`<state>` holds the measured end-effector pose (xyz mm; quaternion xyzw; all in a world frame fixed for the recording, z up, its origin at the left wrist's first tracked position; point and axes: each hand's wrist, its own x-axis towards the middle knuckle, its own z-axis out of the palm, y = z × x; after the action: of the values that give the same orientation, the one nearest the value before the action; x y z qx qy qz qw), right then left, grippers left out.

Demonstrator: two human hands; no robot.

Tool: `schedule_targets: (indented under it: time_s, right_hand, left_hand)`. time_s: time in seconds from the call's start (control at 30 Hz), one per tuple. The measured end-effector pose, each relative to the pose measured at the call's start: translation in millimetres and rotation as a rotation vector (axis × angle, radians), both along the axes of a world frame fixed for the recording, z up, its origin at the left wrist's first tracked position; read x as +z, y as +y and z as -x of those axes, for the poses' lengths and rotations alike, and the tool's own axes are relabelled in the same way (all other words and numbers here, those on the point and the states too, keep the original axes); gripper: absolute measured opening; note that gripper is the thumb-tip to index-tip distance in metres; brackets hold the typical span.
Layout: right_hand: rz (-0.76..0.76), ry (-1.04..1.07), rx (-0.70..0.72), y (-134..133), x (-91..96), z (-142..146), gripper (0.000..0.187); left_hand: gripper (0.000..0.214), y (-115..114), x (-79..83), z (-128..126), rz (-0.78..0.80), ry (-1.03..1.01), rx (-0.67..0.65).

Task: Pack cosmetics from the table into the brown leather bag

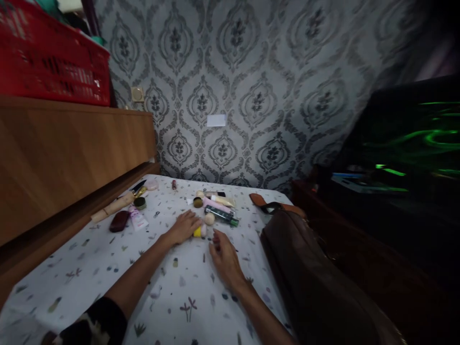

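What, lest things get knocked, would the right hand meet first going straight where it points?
Probably the pale round item just past the right hand, though depth is hard to judge.

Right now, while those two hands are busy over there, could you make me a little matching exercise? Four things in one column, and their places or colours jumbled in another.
Things:
1. red basket
2. small yellow-banded item
3. brown bag
4. dark tube

Places or colours:
A. lying to the right of the right hand
B. dark body with a green end
C. on top of the wooden cabinet
D. between the left hand and the right hand

Right pairs: 1-C, 2-D, 3-A, 4-B
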<state>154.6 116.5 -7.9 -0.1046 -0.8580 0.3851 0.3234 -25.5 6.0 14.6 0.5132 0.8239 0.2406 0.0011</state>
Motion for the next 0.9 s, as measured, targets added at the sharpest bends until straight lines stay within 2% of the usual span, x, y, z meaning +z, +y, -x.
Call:
schedule_targets:
  time_s: [0.2,0.33,0.47,0.6,0.73,0.83,0.9]
  right_hand:
    - [0.004,-0.003,0.063,-2.2,-1.6,-5.9,0.052]
    - [-0.023,-0.012,0.109,-3.4,1.2,-7.4,0.051]
    - [-0.019,-0.027,0.108,-3.0,2.5,-9.0,0.051]
    - [-0.027,-0.042,0.089,-2.9,1.2,-10.4,0.051]
    - [-0.034,-0.055,0.075,-2.3,-1.6,-9.6,0.049]
    - [-0.049,-0.057,0.085,-1.5,-4.1,-8.5,0.048]
    - [-0.054,-0.056,0.081,-1.2,-4.9,-8.3,0.048]
  left_hand:
    - [0.059,-10.2,14.3,-9.0,0.154,-0.045,-0.137]
    - [0.052,-12.9,29.8,-16.7,0.162,-0.049,-0.258]
    - [0.047,-16.1,40.1,-19.5,0.131,-0.043,-0.276]
    - [0.038,-17.0,40.3,-23.6,0.035,-0.023,-0.172]
    - [0.033,-15.4,31.8,-22.1,-0.019,0.046,-0.001]
    - [0.031,-17.4,25.5,-9.8,-0.025,0.127,0.162]
    - [0.034,-23.8,24.3,4.3,-0.028,0.19,0.325]
